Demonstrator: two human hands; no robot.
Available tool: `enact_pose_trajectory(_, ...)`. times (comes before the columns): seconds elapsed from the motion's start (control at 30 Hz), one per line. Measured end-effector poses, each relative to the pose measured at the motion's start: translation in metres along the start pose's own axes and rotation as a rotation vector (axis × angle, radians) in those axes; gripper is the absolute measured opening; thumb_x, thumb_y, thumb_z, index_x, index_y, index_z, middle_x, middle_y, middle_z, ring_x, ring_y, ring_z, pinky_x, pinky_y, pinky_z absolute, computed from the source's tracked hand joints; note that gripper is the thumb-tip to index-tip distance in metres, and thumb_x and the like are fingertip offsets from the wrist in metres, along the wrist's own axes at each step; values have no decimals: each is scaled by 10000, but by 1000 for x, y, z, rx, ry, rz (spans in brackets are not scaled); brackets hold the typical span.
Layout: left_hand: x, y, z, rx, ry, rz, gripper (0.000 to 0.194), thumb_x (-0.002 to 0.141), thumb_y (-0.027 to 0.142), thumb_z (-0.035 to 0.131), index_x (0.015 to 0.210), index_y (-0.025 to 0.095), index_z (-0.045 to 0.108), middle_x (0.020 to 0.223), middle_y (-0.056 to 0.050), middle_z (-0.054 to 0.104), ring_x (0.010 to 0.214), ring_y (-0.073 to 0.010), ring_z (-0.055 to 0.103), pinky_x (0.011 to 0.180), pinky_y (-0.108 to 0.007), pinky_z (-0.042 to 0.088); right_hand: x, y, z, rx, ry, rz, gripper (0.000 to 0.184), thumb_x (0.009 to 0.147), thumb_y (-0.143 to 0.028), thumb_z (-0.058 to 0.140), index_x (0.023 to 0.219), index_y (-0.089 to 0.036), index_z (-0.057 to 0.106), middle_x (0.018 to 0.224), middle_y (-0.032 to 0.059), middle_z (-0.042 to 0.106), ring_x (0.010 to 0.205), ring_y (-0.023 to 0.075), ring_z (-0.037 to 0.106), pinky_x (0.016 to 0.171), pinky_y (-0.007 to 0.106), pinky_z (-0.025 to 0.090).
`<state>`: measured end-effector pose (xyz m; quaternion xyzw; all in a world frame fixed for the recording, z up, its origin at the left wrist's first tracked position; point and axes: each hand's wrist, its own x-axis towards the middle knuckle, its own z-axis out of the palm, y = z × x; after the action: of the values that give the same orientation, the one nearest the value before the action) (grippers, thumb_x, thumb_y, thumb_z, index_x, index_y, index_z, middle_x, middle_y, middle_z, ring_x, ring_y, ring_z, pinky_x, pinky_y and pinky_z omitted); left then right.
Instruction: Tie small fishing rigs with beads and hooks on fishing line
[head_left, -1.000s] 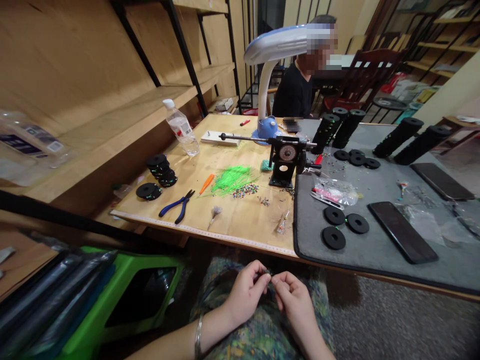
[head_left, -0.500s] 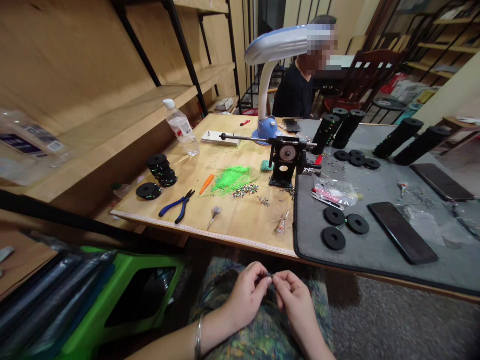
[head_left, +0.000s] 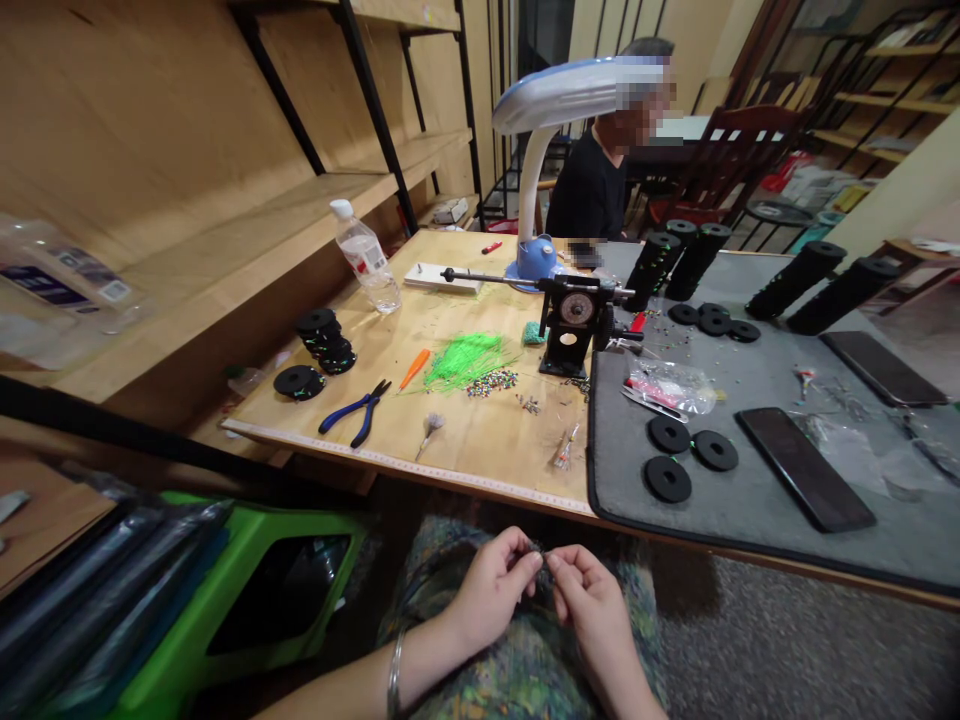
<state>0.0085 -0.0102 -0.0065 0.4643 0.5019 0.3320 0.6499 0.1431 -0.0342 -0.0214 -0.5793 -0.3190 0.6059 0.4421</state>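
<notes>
Blackish and too small to identify, a tiny piece (head_left: 544, 556) is pinched between the fingertips of left hand (head_left: 491, 590) and right hand (head_left: 590, 592) over the lap (head_left: 517, 665), near the table (head_left: 480, 450). Fine two-handed work seems the step, calling next for a steady pinch; farther off, a bottle (head_left: 366, 257) stands at left and a clear bag (head_left: 694, 392) at right holds a red item (head_left: 648, 389).

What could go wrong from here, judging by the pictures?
The small item, too tiny to identify, pinched by the left hand and right hand could slip onto the lap below. Loose beads might roll if the table is bumped. The pliers, near the table's front edge, might get knocked off.
</notes>
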Motion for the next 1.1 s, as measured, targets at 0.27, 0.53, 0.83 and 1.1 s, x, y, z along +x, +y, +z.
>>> enact_pose_trajectory(0.27,0,0,0,-26,20,-26,289,793,432,604,709,183,484,576,55,476,525,-100,442,544,-231,354,-1,-1,3,-42,-30,16,435,684,-595,670,623,-179,560,354,-90,427,345,64,279,407,199,199)
enact_pose_trajectory(0.53,-1,3,0,29,28,14,224,802,368,594,712,187,497,589,44,487,549,-114,473,557,-231,377,-3,-9,5,-62,-15,45,430,659,-594,676,597,-186,555,336,-83,436,328,69,294,400,197,221)
enact_pose_trajectory(0.83,-4,-8,-2,175,66,127,117,838,252,539,744,182,538,687,11,513,629,-139,488,578,-232,387,-1,-2,2,-28,-18,13,432,687,-599,669,652,-181,563,352,-91,434,344,70,298,396,195,213)
enact_pose_trajectory(1.1,-5,-5,-1,276,62,156,129,851,223,510,729,183,514,711,-4,509,676,-154,485,609,-246,393,-2,-4,4,-7,-21,16,499,652,-646,681,749,-167,579,353,-96,444,339,73,309,399,196,228)
